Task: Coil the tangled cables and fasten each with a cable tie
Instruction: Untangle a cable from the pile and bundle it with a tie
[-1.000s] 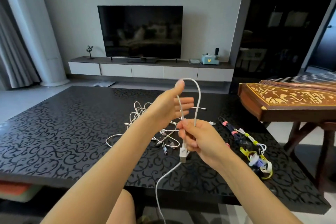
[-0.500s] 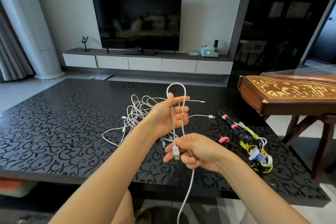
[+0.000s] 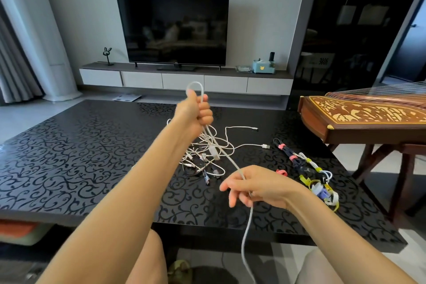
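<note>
The black table [image 3: 69,157] carries the white tangle [image 3: 202,152] at mid-top. One cable [image 3: 230,161] is lifted above it, taut between hands held well apart: the left hand [image 3: 196,113] fists the folded loop high, and the right hand [image 3: 255,187], near the front edge, curls loosely round the run. The next loop will likely go best if slack slides through the right fingers and the loops match in length. The ties [image 3: 318,182] wait by the right edge.

**A living room around a dark table**

A black table [image 3: 69,157] with a swirling vine pattern fills the foreground. Beyond it, a dark television [image 3: 173,30] stands on a low white cabinet [image 3: 184,80] against the grey wall. On the cabinet, a small rabbit figure [image 3: 107,54] stands left of the screen and a light blue box [image 3: 262,67] right of it. A wooden zither [image 3: 364,120] with pale inlay rests at right. A grey curtain [image 3: 13,71] hangs far left beside a white column [image 3: 34,41].
</note>
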### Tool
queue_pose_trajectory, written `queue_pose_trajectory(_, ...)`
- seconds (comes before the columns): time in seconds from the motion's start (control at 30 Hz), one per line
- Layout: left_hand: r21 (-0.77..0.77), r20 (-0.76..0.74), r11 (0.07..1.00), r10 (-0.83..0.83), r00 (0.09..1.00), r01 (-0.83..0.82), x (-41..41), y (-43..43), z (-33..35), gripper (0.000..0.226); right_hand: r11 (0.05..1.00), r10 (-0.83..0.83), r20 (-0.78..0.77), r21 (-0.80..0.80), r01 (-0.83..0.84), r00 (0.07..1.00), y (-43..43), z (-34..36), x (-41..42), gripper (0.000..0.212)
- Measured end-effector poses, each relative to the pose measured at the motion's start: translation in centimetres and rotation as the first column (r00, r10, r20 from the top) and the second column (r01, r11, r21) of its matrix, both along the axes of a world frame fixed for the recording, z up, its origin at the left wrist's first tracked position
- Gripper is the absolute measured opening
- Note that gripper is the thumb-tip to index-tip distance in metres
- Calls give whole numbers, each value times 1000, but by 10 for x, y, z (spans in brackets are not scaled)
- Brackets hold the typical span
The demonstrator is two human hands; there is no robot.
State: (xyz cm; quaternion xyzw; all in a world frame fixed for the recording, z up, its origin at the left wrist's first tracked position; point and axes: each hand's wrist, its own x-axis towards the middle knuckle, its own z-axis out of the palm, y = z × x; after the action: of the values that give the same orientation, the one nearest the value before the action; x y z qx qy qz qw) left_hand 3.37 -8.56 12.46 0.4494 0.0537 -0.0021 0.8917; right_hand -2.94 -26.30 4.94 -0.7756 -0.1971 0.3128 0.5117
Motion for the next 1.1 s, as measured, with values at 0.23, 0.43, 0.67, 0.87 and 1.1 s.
queue_pose_trajectory(0.23, 704, 266, 553, 377, 887, -446, -5, 47, 36, 43, 966, -255, 138, -2, 258, 957, -39, -23, -4, 21)
queue_pose_trajectory(0.43, 971, 129, 216, -103, 986, -105, -29, 25, 15, 62, 929, -284, 720, 43, 368, 633, -26, 19, -9, 18)
queue_pose_trajectory(0.67, 671, -148, 609, -450, 881, 424, -51, -5, -5, 90, 883, -133, 951, -15, 469, 281, -7, 61, -12, 29)
queue_pose_trajectory(0.87, 670, -138, 497, -647, 750, 552, -65, -6, -20, 30, 872, -291, 890, 95, 479, 352, -5, 74, -15, 24)
queue_pose_trajectory(1.1, 692, -154, 439, -685, 712, 572, -75, -17, -39, 34, 909, -350, 777, 145, 392, 524, 1, 91, -14, 20)
